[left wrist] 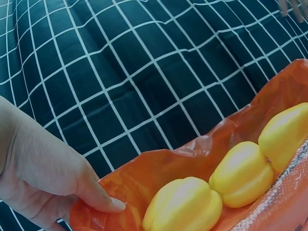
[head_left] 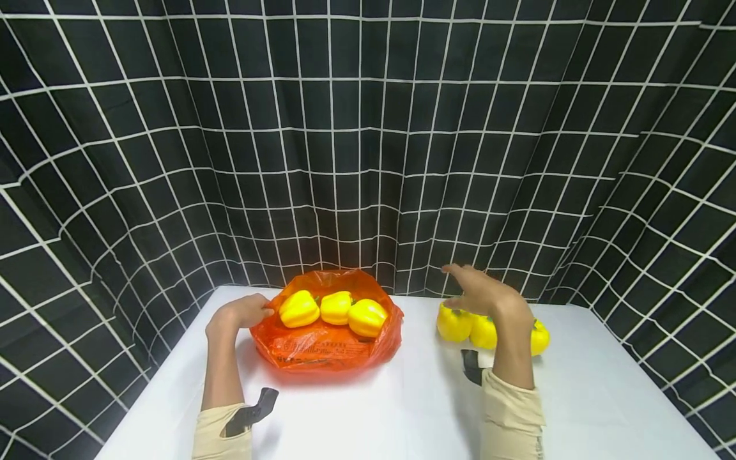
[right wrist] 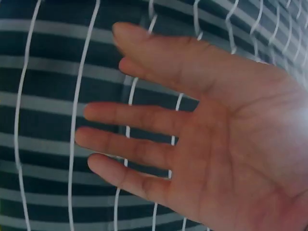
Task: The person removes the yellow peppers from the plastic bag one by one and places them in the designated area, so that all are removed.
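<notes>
An orange plastic bag (head_left: 310,351) lies with its mouth wide on the white table, and three yellow bell peppers (head_left: 335,309) sit in a row inside it. My left hand (head_left: 244,312) pinches the bag's left rim; in the left wrist view the thumb (left wrist: 108,202) presses on the plastic. Raised on the right, my right hand (head_left: 483,297) has its fingers spread and holds nothing, its bare palm (right wrist: 202,159) filling the right wrist view. Below and behind it several more yellow bell peppers (head_left: 454,323) stand on the table, partly hidden by the hand and forearm.
The white table (head_left: 356,415) reaches back to a black cloth (head_left: 368,160) with a white grid, which hangs behind it and on both sides. Black straps (head_left: 253,412) stick out from the cream sleeves at both forearms.
</notes>
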A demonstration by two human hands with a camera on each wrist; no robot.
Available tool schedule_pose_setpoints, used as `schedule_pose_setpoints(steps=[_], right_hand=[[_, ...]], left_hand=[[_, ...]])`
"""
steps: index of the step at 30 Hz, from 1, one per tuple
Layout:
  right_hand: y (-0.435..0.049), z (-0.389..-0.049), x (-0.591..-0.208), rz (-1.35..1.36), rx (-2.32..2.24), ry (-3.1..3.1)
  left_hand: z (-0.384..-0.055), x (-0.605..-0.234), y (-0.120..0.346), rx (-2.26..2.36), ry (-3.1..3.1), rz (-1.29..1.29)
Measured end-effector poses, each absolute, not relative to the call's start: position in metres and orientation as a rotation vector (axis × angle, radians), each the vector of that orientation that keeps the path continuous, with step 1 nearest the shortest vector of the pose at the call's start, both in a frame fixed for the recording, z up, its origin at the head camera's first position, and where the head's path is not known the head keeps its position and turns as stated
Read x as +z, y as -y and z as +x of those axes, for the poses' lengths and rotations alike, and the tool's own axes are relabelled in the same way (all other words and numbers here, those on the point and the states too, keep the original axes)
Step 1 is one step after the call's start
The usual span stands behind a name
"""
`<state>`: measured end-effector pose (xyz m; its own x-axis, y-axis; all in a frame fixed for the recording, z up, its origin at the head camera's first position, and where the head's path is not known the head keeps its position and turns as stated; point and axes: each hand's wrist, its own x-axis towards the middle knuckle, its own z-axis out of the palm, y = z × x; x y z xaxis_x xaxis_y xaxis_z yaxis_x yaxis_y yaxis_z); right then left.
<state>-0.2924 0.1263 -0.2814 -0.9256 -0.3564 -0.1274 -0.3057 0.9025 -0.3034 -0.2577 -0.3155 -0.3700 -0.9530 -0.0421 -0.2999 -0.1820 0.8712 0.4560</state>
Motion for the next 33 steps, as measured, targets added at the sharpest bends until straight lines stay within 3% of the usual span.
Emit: schedule_pose_setpoints(steps=[7,13,22,33], right_hand=[[-0.047,-0.304,-0.285,-0.864,-0.363,-2.775],[0.003,-0.324,-0.298,-0.973,-0.288,-2.661],[0.055,-0.340,-0.337,-0.738,-0.337,-2.605],[0.051,-0.346,-0.358,-0.569,-0.342,-2.707]], left_hand=[[-0.259,-0.369,0.314,0.729,-2.754,-0.153],[-0.259,-0.368,0.312,0.738,-2.754,-0.090],[-0.250,-0.379,0.319,0.802,-2.747,-0.128],[-0.254,-0.377,0.320,0.819,-2.780,-0.058]])
